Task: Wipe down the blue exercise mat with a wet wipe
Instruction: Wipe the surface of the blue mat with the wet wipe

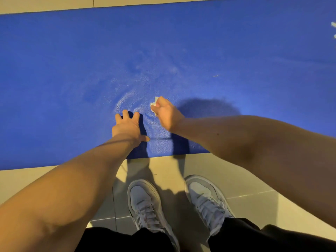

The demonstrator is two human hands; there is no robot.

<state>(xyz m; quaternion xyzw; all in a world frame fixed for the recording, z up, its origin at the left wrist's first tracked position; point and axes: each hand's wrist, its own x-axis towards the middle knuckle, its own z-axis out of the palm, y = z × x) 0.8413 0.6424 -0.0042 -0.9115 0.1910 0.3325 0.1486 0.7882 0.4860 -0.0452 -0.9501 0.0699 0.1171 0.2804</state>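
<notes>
- Left hand (129, 125) is braced, fingers spread, on the blue exercise mat (54, 70) at lower centre, presumably to pin it against sliding.
- Right hand (168, 116) is curled round the wet wipe (154, 106), which is pressed to the mat just beside.
- Swirl marks (134, 84) above suggest wiping is under way.

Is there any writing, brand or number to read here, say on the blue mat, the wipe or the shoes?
No readable text anywhere in the picture.
The blue mat shows only pale wiping streaks.
The wet wipe gripped by the right hand is plain white.
The grey shoes show no legible logo or lettering.
</notes>
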